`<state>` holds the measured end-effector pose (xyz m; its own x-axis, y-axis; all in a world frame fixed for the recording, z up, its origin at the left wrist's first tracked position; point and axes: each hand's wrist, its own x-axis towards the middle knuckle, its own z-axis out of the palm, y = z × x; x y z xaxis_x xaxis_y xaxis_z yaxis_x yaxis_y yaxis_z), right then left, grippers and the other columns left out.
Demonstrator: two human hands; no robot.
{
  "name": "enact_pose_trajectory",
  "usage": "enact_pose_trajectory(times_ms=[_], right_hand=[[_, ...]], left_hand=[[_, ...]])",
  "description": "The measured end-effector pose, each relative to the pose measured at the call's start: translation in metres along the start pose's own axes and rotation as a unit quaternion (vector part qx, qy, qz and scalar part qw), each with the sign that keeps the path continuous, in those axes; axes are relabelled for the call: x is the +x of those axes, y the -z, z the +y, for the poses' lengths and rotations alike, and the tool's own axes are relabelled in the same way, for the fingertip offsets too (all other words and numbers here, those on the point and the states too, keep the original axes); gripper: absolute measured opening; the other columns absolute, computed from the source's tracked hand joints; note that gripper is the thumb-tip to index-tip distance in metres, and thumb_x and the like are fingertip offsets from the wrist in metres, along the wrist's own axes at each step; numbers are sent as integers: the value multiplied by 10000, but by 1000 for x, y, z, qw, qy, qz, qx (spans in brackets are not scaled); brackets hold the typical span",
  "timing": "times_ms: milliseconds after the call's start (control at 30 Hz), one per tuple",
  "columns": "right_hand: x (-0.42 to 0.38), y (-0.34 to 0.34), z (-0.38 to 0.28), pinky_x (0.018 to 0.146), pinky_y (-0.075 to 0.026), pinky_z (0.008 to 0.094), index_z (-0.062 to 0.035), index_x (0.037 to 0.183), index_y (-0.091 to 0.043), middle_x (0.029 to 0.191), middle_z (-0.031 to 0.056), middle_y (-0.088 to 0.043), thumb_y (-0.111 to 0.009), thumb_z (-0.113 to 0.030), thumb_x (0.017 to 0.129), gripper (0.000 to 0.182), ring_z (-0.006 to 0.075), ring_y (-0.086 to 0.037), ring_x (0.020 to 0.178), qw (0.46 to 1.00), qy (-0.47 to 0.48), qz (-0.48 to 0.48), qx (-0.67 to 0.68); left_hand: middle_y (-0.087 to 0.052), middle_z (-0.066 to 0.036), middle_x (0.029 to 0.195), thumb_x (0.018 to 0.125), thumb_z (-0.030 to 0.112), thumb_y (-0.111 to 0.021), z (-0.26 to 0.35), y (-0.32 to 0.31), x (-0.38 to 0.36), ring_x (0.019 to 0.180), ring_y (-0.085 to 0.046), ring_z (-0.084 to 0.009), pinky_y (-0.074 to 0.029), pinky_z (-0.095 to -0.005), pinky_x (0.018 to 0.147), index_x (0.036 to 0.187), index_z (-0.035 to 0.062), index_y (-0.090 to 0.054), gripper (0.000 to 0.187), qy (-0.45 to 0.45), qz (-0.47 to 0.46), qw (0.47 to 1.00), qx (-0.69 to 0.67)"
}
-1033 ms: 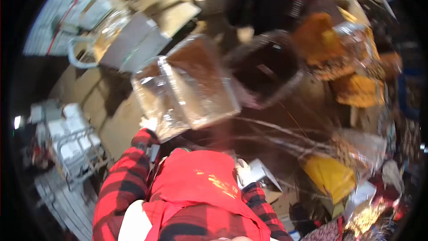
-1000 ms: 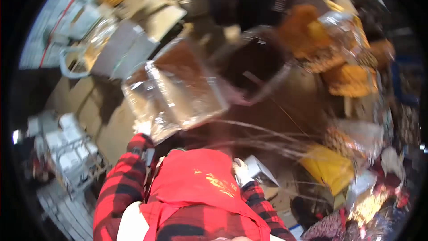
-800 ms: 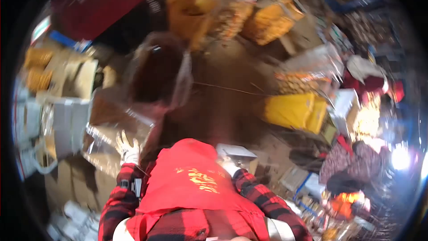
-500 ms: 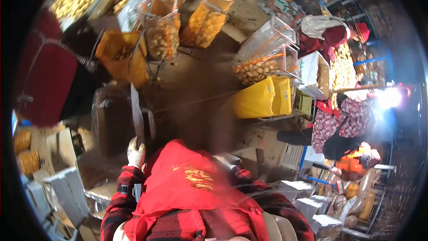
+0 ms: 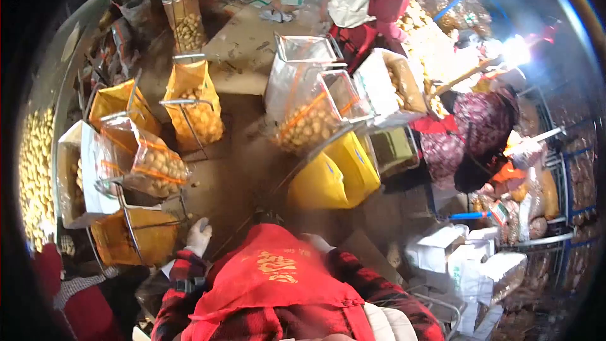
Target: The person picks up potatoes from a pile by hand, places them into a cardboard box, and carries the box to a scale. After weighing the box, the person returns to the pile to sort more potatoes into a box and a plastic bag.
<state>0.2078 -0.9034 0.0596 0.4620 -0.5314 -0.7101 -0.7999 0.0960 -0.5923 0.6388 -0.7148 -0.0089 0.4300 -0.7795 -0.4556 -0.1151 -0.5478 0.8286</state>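
My left hand (image 5: 199,238), in a white glove, hangs beside the red apron (image 5: 278,268). Its fingers look loosely stretched, with nothing visible in them. Close to its left stands an orange mesh bag (image 5: 142,237) on a metal frame. My right hand (image 5: 318,242), also gloved in white, is half hidden behind the apron's right edge, and its fingers do not show clearly. Ahead of it is an open yellow bag (image 5: 331,177).
Potato-filled clear bags (image 5: 161,164) and an orange bag (image 5: 192,113) stand on frames ahead. White boxes (image 5: 442,246) are at the right. Co-workers stand by a sorting table (image 5: 426,31) at the right and at the lower left (image 5: 88,309).
My view has turned to the left, so the bags and co-workers have shifted. The plastic-wrapped dark box and white strip by my left hand are out of sight; that hand now appears empty.
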Motion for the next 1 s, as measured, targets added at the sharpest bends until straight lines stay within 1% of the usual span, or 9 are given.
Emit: enact_pose_trajectory(times_ms=[133, 167, 233, 333, 433, 533, 567, 700, 1000], right_hand=[[126, 52, 35, 1112, -437, 368, 53, 1475, -471, 1447, 151, -586, -531, -201, 1056, 494, 248, -579, 1285, 866, -47, -59, 494], [124, 86, 0, 1107, -445, 369, 62, 1464, -481, 1461, 160, -575, -590, -197, 1030, 517, 260, -577, 1300, 961, 33, -28, 272], [108, 154, -132, 1076, -475, 377, 41, 1374, -589, 1385, 196, -639, -648, -226, 981, 478, 260, -621, 1266, 998, 57, 1, 14], [183, 200, -148, 783, -524, 326, 25, 1282, -652, 980, 61, -710, -621, -201, 971, 386, 160, -632, 862, 997, 62, 40, 13], [253, 228, -155, 687, -480, 304, 21, 1259, -664, 857, 12, -612, -598, -174, 968, 356, 119, -523, 757, 969, 224, 101, 24], [297, 254, -182, 769, -524, 322, 32, 1290, -646, 971, 61, -704, -599, -169, 969, 381, 146, -617, 855, 985, 152, 33, 72], [310, 260, -190, 1030, -493, 362, 35, 1364, -597, 1284, 192, -695, -645, -245, 945, 506, 268, -657, 1193, 990, 125, 62, -4], [335, 282, -239, 1048, -491, 375, 37, 1382, -581, 1319, 210, -674, -690, -292, 942, 560, 282, -636, 1246, 993, 84, 5, -83], [409, 354, -229, 1006, -490, 310, 28, 1415, -556, 1331, 138, -658, -659, -163, 986, 481, 180, -617, 1161, 971, 36, 9, 237]], left_hand=[[-645, -215, 1356, 966, 257, -655, 107, -11, 72, 1283, -610, -298, -465, -393, 1101, 1378, -25, -577, 505, -11, -66, 996, 61], [-652, -215, 1346, 961, 321, -649, 127, -10, 91, 1269, -619, -306, -469, -400, 1098, 1365, -21, -590, 532, -6, -99, 992, 79], [-677, -196, 1300, 939, 338, -628, 193, 2, 114, 1222, -641, -341, -502, -422, 1038, 1330, 29, -621, 498, -31, -68, 989, 124], [-695, -179, 1255, 917, 333, -608, 227, 13, 154, 1175, -648, -376, -515, -436, 997, 1289, 66, -646, 459, -23, -12, 988, 155], [-695, -184, 1253, 906, 354, -599, 235, 16, 202, 1175, -651, -376, -506, -451, 1009, 1283, 65, -654, 478, -25, 23, 986, 164], [-699, -190, 1241, 900, 361, -608, 257, 25, 248, 1158, -658, -381, -509, -453, 1004, 1296, 91, -659, 482, -21, 9, 985, 170], [-698, -162, 1263, 916, 362, -622, 254, 26, 271, 1174, -657, -358, -509, -445, 1014, 1316, 106, -652, 475, -28, 0, 985, 172], [-726, -127, 1213, 935, 338, -628, 284, 35, 338, 1129, -683, -337, -535, -439, 979, 1300, 127, -667, 423, -56, 21, 986, 157], [-735, -139, 1211, 953, 227, -637, 318, 11, 489, 1139, -703, -258, -544, -366, 996, 1270, 68, -683, 357, -49, -27, 998, 36]])
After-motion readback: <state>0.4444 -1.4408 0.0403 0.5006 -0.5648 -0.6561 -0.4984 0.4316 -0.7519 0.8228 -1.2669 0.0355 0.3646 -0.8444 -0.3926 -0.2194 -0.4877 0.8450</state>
